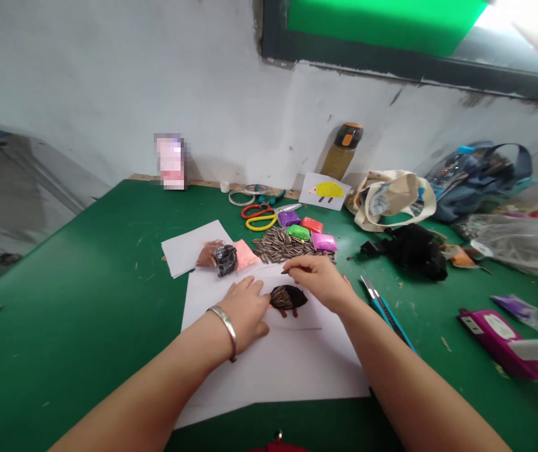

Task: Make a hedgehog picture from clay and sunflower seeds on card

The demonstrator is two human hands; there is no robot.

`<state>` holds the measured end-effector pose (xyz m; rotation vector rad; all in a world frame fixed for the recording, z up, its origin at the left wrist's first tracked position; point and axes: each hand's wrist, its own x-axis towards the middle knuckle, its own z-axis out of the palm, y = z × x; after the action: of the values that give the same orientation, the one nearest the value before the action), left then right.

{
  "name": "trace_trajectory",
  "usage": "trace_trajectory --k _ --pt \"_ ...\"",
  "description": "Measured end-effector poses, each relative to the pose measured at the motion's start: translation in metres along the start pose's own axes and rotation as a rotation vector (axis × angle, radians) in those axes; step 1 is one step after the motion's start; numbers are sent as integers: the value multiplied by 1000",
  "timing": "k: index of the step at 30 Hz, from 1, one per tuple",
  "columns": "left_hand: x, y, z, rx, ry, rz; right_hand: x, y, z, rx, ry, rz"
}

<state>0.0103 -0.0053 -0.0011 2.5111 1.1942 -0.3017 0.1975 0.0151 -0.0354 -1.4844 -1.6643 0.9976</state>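
Clock centred on the dark hedgehog-like fig. [292, 296], 12 = toward wall [231, 94]. Fig. lies on a small white card [306, 322], over bigger white sheets [297, 370] on the green surface [85, 276]; long axis approx. 9–3. Its 9 half is covered w/ laid seeds [279, 297]; 3 half is bare black.

R hand [318, 277] at approx. 2 o'c, fingers pinched narrow on 1 loose seed [285, 272]. Seed's long axis also approx. 9–3, so roughly parallel w/ fig. Seed sits near the fig. at approx. 12, apart from it in this view; height over card: can't tell. Key relation, IMO: from the pinched seed, the bare black lies toward approx. 5 o'c, the seeded part toward 7.

L hand [245, 312] at approx. 8–9 o'c, fingers loosely spread, nothing seen in grip. Index tip is right by the fig.'s 9 end; touching or not, can't tell. So L is the nearer hand; R is closer to the seed pile [271, 243], approx. 11–12, past the paper.
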Motion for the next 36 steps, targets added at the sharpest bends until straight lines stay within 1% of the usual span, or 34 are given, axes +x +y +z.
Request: trace_trajectory --k 6,9,14,18,22,26,33,36 --pt "0 0 1 -6 -12 -11 1 -2 9 -111 -38 -21" --pt "1 -2 4 -7 -8 -4 -1 0 10 -102 -67 -41" --pt "1 -2 5 -7 -6 -2 -2 3 12 -52 -116 1" --pt "1 -1 4 -11 -16 -7 -3 4 15 -109 -77 -35" --pt "1 -1 4 -16 -10 -8 -3 7 16 -90 -114 -19" --pt "1 -1 3 -9 -10 -4 -2 8 17 -135 -121 -27" --pt "1 1 1 6 -19 -6 -2 5 15 -263 -105 -92" --pt "2 0 3 4 -18 -8 -3 4 14 -294 -126 -121"
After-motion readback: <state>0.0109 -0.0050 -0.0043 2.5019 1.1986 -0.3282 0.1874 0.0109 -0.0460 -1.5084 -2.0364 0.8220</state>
